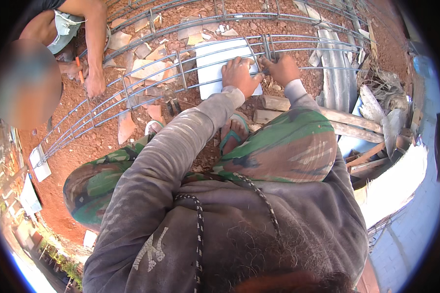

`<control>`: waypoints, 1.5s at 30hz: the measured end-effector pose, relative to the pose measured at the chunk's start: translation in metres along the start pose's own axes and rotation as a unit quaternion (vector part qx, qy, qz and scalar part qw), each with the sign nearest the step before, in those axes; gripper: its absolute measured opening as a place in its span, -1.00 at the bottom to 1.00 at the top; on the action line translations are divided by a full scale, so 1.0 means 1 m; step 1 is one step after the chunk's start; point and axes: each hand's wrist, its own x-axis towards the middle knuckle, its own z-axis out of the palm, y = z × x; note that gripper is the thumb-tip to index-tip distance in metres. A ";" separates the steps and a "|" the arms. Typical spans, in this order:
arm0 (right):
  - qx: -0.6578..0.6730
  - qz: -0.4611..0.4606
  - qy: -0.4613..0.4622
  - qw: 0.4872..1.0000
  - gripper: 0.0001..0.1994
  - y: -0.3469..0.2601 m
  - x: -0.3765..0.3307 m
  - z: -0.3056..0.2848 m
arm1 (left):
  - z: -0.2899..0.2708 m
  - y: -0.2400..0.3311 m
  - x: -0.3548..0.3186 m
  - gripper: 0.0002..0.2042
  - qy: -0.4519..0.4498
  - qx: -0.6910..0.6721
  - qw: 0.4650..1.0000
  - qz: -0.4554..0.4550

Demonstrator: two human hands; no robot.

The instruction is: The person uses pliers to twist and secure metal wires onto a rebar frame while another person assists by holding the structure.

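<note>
In front of me lies a long cage of thin steel reinforcing bars (154, 80) joined by square stirrups (181, 71). My left hand (240, 77) is curled over one bar near a stirrup, above a white tile (211, 63). Just right of it, my right hand (282, 70) is closed at the cage beside a doubled stirrup (267, 47). A small dark object shows at its fingers, too hidden to name. Both hands nearly touch at the thumbs.
At the left a co-worker crouches, one hand (95, 85) by the cage, an orange-handled tool (78, 63) in the other. A second cage (156, 31) lies beyond. Broken tiles (149, 70) litter red soil; corrugated sheet (338, 73) and wooden planks (352, 119) lie right.
</note>
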 end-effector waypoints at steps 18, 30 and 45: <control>0.043 -0.020 0.283 0.958 -0.65 0.049 -0.012 -0.039 | -0.012 -0.041 -0.027 -0.75 0.036 0.022 0.996 0.084; 0.387 0.155 -0.133 0.899 -0.52 0.011 -0.087 0.046 | -0.091 -0.062 0.032 -0.65 -0.117 0.142 0.981 0.068; 0.691 0.346 -0.115 0.625 -0.85 0.050 -0.072 0.011 | -0.044 -0.046 -0.045 -0.66 -0.075 0.053 0.987 0.130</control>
